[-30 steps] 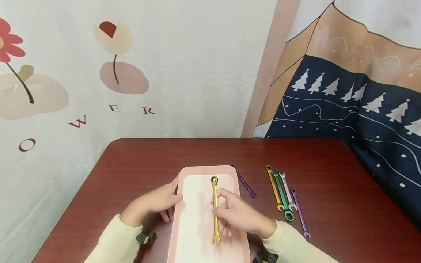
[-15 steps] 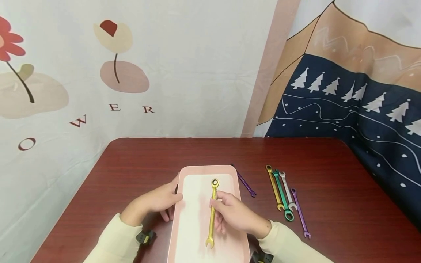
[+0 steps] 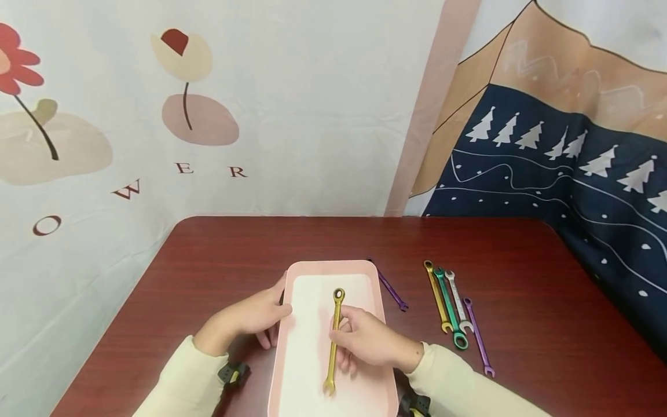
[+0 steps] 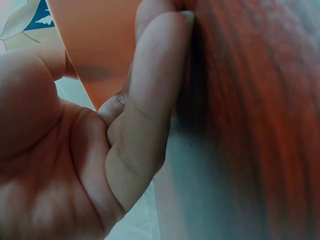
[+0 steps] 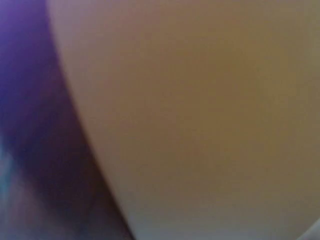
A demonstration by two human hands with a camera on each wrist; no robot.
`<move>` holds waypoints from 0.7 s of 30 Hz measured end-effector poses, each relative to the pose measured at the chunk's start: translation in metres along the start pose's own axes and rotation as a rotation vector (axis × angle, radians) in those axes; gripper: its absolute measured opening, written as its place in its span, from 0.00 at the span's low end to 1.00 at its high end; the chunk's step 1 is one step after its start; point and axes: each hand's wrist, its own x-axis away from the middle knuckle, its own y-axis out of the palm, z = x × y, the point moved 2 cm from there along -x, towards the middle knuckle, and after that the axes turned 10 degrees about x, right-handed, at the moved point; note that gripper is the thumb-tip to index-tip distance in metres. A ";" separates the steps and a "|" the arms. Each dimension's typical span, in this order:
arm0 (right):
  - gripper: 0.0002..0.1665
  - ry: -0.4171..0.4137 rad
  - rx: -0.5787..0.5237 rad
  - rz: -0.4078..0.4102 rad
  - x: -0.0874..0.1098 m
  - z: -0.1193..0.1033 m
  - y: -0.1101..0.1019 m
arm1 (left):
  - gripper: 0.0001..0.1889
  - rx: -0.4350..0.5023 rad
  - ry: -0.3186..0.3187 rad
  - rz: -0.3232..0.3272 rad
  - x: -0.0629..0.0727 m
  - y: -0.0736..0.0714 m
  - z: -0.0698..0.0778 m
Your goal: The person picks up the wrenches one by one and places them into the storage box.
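Over the pink-rimmed white tray (image 3: 304, 267), my right hand (image 3: 367, 339) pinches a gold ratcheting combination wrench (image 3: 333, 350) between thumb and fingers. Its ring end points away from me and its open end towards me. My left hand (image 3: 250, 318) grips the tray's left side, thumb on the rim and fingers down along the outside. In the left wrist view, the fingers (image 4: 150, 100) of that hand stand between the tray's orange-looking side (image 4: 95, 45) and the tabletop. The right wrist view is a close blur of a tan surface (image 5: 200, 120).
Right of the tray on the brown table (image 3: 234, 243) lie a gold wrench (image 3: 439, 298), a green wrench (image 3: 451, 304), a silver wrench (image 3: 458, 301) and a purple wrench (image 3: 479, 339). Another purple wrench (image 3: 392, 289) lies beside the tray's far right corner, partly hidden by it.
The wrench in my right hand has tilted, its open end swinging left and towards me, and the hand has shifted slightly left. My left hand and the tray keep their places.
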 end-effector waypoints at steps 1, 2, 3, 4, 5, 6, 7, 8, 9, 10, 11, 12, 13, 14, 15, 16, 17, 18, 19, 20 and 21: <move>0.04 0.012 0.008 -0.010 -0.001 0.000 0.000 | 0.44 0.000 -0.002 0.003 0.000 0.000 0.000; 0.04 0.023 0.016 -0.020 -0.001 0.000 0.000 | 0.44 -0.002 -0.004 0.007 0.000 0.001 0.000; 0.04 0.032 0.026 -0.028 -0.003 0.000 0.000 | 0.44 -0.003 -0.006 0.010 0.000 0.001 0.000; 0.04 0.042 0.040 -0.033 -0.003 0.000 -0.001 | 0.44 -0.004 -0.007 0.012 -0.001 0.001 0.000; 0.04 0.052 0.050 -0.038 -0.004 0.000 -0.001 | 0.44 -0.006 -0.007 0.013 -0.001 0.002 0.000; 0.05 0.058 0.061 -0.040 -0.005 0.000 -0.001 | 0.44 -0.005 -0.006 0.010 -0.001 0.002 0.000; 0.05 0.063 0.065 -0.044 -0.007 -0.001 -0.002 | 0.44 -0.006 -0.006 0.009 -0.001 0.002 0.000; 0.05 0.068 0.066 -0.049 -0.009 -0.001 -0.002 | 0.44 -0.005 -0.005 0.009 -0.001 0.002 0.000; 0.05 0.075 0.061 -0.053 -0.011 -0.001 -0.002 | 0.43 -0.004 -0.003 0.008 0.000 0.002 0.000; 0.05 0.083 0.054 -0.055 -0.012 -0.001 -0.002 | 0.43 -0.003 -0.002 0.007 0.000 0.002 0.000; 0.05 0.091 0.043 -0.058 -0.013 -0.001 -0.002 | 0.43 -0.003 -0.001 0.008 0.000 0.002 0.000; 0.05 0.099 0.032 -0.060 -0.014 0.000 -0.002 | 0.42 -0.003 -0.001 0.007 0.000 0.002 0.000; 0.05 0.107 0.024 -0.058 -0.015 0.000 -0.001 | 0.42 -0.003 -0.002 0.008 0.000 0.002 0.000; 0.05 0.116 0.019 -0.055 -0.016 0.001 -0.001 | 0.42 -0.002 -0.003 0.008 0.000 0.002 0.000; 0.05 0.127 0.018 -0.049 -0.017 0.001 -0.001 | 0.42 -0.002 -0.002 0.009 0.000 0.002 0.000; 0.06 0.137 0.021 -0.041 -0.017 0.002 0.000 | 0.42 -0.003 -0.003 0.009 0.000 0.002 -0.001; 0.06 0.146 0.028 -0.035 -0.018 0.002 0.000 | 0.41 -0.002 -0.003 0.009 -0.001 0.002 -0.001; 0.06 0.154 0.037 -0.028 -0.018 0.002 0.000 | 0.41 -0.002 -0.002 0.008 -0.001 0.003 -0.001; 0.07 0.164 0.044 -0.021 -0.018 0.003 0.001 | 0.41 -0.002 0.000 0.007 -0.001 0.003 -0.001; 0.08 0.174 0.052 -0.019 -0.019 0.003 0.001 | 0.40 -0.003 0.001 0.007 -0.001 0.003 -0.001; 0.08 0.182 0.058 -0.013 -0.019 0.003 0.001 | 0.40 -0.003 0.002 0.007 -0.001 0.003 -0.001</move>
